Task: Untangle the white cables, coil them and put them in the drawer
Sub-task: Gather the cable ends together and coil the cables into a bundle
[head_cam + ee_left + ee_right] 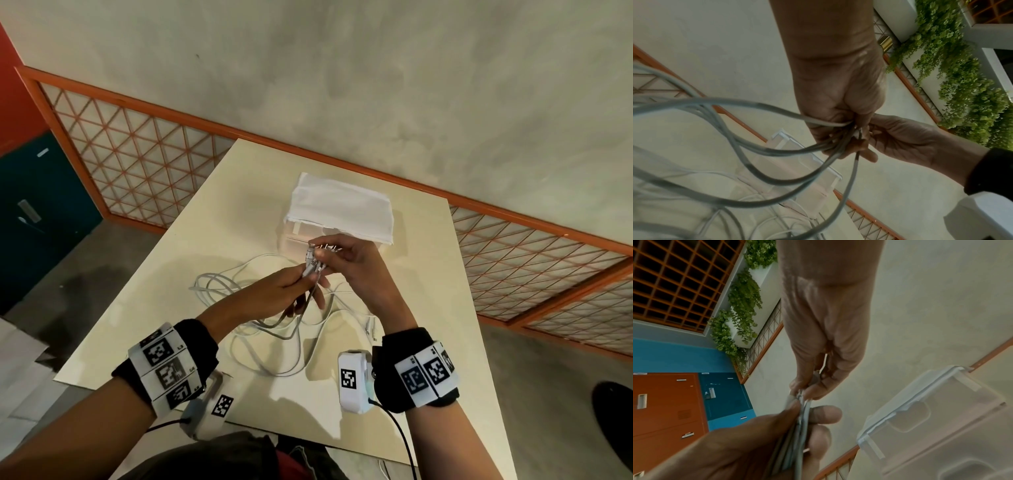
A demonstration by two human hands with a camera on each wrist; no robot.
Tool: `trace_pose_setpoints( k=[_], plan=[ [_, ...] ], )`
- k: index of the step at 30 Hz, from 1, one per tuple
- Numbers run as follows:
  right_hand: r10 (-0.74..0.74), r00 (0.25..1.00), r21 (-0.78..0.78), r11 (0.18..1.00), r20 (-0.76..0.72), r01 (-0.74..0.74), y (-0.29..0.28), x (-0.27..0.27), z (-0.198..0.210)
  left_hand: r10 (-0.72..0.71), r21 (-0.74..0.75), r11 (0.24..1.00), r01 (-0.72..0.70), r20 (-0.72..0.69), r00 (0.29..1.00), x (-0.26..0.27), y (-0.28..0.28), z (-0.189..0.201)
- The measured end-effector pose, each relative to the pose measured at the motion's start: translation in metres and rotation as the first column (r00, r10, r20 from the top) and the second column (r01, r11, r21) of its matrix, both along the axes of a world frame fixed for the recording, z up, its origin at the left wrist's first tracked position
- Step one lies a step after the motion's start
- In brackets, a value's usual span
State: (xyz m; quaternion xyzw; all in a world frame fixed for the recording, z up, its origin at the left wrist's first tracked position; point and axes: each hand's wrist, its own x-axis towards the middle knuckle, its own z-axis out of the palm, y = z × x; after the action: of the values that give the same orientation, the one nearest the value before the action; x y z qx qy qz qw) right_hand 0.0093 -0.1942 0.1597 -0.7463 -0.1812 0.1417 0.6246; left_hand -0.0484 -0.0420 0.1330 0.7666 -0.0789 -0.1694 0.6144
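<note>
Several white cables [270,330] lie in tangled loops on the cream table [212,219]. Their plug ends [312,262] are gathered in a bundle held above the table. My left hand [305,277] grips the bundle from below, with the cables [748,146] trailing out of its fist [840,129]. My right hand [330,258] pinches the plug tips from the right; its fingertips [809,391] close on the plugs above the left hand [760,439]. The translucent plastic drawer unit [294,240] stands just behind the hands, drawers closed [941,418].
A folded white cloth [342,205] covers the top of the drawer unit. A loose plug end [371,330] lies on the table by my right wrist. An orange lattice railing [144,164] runs behind the table. Blue and orange lockers [694,402] stand at the left.
</note>
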Motion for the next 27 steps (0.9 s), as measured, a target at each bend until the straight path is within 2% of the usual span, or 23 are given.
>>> trace_pose_setpoints(
  k=[3, 7, 12, 16, 19, 22, 27],
  plan=[
    [-0.025, 0.997, -0.053, 0.998, 0.069, 0.029, 0.003, -0.002, 0.001, 0.07, 0.021, 0.997, -0.07, 0.001, 0.998, 0.0, -0.002, -0.001],
    [0.023, 0.956, -0.145, 0.989, 0.291, 0.021, 0.0, -0.003, 0.002, 0.099, 0.05, 0.994, -0.099, 0.012, 0.995, 0.003, 0.001, -0.003],
    [0.086, 0.939, -0.259, 0.966, 0.333, 0.004, 0.0, 0.0, 0.001, 0.032, 0.054, 0.998, -0.032, 0.014, 0.999, 0.003, 0.004, -0.002],
    [0.06, 0.96, -0.201, 0.98, 0.275, -0.004, -0.003, 0.005, 0.004, -0.009, 0.051, 0.999, 0.008, 0.029, 1.0, 0.002, 0.006, 0.0],
    [0.093, 0.973, -0.184, 0.981, 0.212, -0.054, -0.005, 0.009, 0.007, -0.023, 0.065, 0.998, 0.021, 0.04, 0.999, 0.003, 0.007, 0.0],
    [0.088, 0.992, -0.156, 0.985, 0.088, -0.073, -0.006, 0.01, 0.01, -0.003, 0.086, 0.996, 0.0, 0.04, 0.999, 0.003, 0.006, 0.001],
    [0.099, 0.994, -0.06, 0.994, 0.053, -0.095, -0.005, 0.009, 0.014, 0.005, 0.085, 0.996, -0.005, 0.007, 1.0, 0.002, 0.004, 0.001]
  ],
)
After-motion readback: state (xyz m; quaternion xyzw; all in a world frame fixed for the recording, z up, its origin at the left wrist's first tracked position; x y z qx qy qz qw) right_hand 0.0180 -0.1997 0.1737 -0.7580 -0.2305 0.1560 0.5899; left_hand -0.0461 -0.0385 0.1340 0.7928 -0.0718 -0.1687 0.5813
